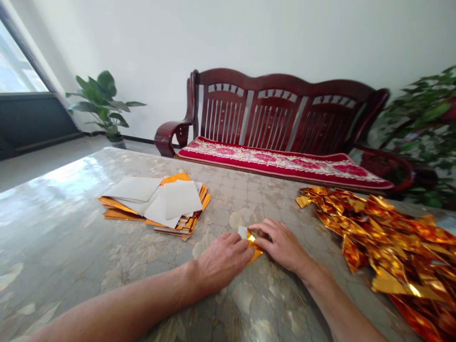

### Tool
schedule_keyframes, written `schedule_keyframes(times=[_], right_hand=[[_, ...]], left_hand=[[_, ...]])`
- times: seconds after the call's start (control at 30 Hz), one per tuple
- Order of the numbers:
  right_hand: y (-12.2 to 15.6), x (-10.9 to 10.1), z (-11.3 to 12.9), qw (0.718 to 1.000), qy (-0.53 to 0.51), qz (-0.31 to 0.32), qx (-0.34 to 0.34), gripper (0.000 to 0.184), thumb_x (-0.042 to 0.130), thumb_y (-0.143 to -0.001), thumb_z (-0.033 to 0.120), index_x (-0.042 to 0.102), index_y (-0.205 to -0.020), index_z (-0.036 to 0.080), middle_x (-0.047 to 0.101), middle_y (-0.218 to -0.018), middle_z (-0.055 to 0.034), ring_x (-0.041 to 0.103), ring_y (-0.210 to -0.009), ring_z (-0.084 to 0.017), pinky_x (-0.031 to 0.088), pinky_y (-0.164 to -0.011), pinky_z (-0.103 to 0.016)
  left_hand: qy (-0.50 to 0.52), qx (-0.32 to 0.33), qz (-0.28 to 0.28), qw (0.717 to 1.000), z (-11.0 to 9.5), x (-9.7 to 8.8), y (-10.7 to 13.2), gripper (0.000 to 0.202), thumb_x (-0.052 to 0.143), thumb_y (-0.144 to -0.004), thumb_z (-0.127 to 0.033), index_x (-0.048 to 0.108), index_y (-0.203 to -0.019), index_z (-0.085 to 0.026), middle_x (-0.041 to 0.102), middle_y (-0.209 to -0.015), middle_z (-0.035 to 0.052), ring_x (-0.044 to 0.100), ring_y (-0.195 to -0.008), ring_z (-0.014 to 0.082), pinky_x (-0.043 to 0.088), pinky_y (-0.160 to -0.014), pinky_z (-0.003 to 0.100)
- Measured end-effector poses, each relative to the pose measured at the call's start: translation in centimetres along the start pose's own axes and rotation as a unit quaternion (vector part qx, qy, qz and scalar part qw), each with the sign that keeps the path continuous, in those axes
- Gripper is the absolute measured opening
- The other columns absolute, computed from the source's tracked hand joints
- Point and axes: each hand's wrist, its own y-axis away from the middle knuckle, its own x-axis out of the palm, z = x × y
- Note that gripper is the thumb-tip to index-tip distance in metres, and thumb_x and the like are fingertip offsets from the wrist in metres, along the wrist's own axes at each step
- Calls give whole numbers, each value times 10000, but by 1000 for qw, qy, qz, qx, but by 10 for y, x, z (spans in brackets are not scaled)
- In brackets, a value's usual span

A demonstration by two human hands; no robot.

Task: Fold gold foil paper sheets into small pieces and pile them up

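Between my two hands lies a small sheet of gold foil paper [255, 256], partly folded, with a bit of its whitish back showing at the top. My left hand [225, 259] has its fingers curled over the paper's left side, against the tabletop. On the right edge, the thumb and index finger of my right hand [283, 243] close on the foil. Much of the sheet is hidden under the fingers. Left of and beyond my hands sits a loose stack of square foil papers [183, 199], several with their pale side up.
A big heap of folded gold foil pieces [384, 242] covers the table's right side. The table [142, 275] has a shiny, flower-patterned cover. Behind it stands a dark red wooden bench [274, 114] with a red floral cushion [278, 161]. Potted plants [101, 102] flank the bench.
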Motion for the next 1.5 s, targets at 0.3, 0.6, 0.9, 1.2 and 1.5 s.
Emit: schedule_keyframes(times=[0.3,0.6,0.9,1.2,1.5], right_hand=[[2,5,-2,999,22,-2,-24,275,575,-918,253,687,-1161,316,644,-962,-4,588,-941,-172,415,-850,-300],[4,1,17,991,129,2,-47,258,489,-953,216,664,-1124,298,627,-930,-29,572,-932,-192,384,-832,-323],[4,8,6,996,78,-17,-32,246,512,-957,248,683,-1118,322,630,-893,-7,589,-897,-176,407,-799,-302],[3,14,0,992,-8,-61,-109,159,567,-911,134,679,-945,241,646,-921,-17,560,-917,-176,420,-838,-319],[7,6,5,990,77,-49,-111,114,577,-917,184,671,-865,221,626,-859,-32,532,-874,-198,410,-801,-342]], left_hand=[[3,2,-5,1000,0,-1,0,151,470,-997,-240,548,-1117,-193,623,-995,37,563,-911,224,466,-746,359],[-7,1,-6,1000,0,-3,-1,93,550,-956,-218,542,-1045,-194,619,-970,22,554,-870,221,457,-717,352],[5,-9,-3,1000,-1,-4,0,215,513,-976,-221,504,-1190,-202,626,-1030,30,570,-923,219,461,-764,354],[-2,-29,-13,999,-10,-3,4,244,553,-949,-343,549,-1139,-190,603,-1095,62,557,-990,255,454,-847,413],[-30,-42,-25,998,8,-10,1,100,520,-966,-218,584,-1032,-176,595,-1094,65,513,-1066,243,421,-943,394]])
